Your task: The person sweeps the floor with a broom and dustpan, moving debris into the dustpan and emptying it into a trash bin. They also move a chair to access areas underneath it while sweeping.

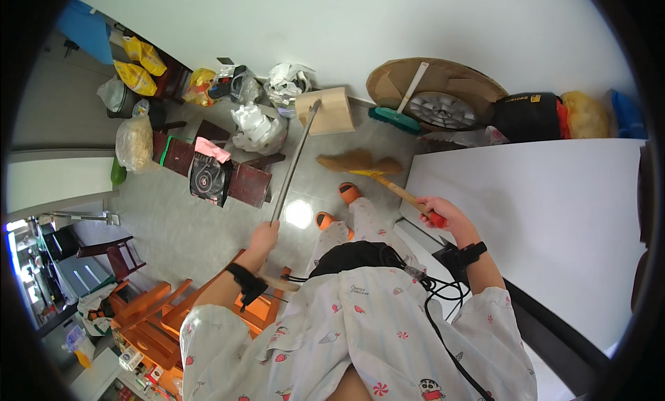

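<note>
My left hand (pixel 265 241) grips the grey pole of a long-handled dustpan (pixel 332 112). The tan pan rests on the grey tiled floor close to the white wall. In my right hand (pixel 441 214) is the wooden, red-ended handle of a broom (pixel 358 162). Its brown bristle head lies spread on the floor ahead of my orange slippers (pixel 349 192), to the right of the dustpan pole. Pan and bristles are apart. Black bands circle both of my wrists.
A dark red bench (pixel 249 183) carries a black bag (pixel 209 182). White plastic bags (pixel 257 131) crowd the wall. A green push broom (pixel 395 119) leans by a cardboard disc (pixel 441 79). To my right stands a white-topped cabinet (pixel 524 203); orange wooden chairs (pixel 150 323) are at left.
</note>
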A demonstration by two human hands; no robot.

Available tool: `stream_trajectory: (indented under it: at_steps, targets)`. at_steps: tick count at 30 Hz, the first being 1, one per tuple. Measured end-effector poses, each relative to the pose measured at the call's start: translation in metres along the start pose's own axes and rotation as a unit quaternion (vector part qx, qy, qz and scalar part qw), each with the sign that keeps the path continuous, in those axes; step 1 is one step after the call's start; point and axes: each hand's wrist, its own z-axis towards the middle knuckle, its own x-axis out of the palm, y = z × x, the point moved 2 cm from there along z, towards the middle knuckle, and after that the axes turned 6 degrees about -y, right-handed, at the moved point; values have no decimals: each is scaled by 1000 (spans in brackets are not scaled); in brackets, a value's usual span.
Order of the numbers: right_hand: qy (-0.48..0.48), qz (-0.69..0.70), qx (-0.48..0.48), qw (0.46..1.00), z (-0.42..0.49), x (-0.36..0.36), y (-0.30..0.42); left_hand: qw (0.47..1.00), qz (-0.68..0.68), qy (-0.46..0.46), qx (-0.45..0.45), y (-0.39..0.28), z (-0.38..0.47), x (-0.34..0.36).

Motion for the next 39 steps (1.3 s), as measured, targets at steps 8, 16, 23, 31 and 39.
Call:
stream_trajectory:
  at_steps: [8,16,23,31,39]
  targets:
    - [100,38,9,994,9,-16,53,988,96,101,68,-96,38,22]
    - [119,7,-17,993,13,-30,80,983,-35,161,-81,-164,30,31]
    - [97,-9,-8,995,20,-45,79,973,-64,196,-99,-194,60,30]
    - [-6,-371,1,929,43,-76,34,870,-329,226,-291,-226,68,0]
    - [-150,-499,-121,845,18,-90,-26,706,-564,223,-366,-210,68,-17]
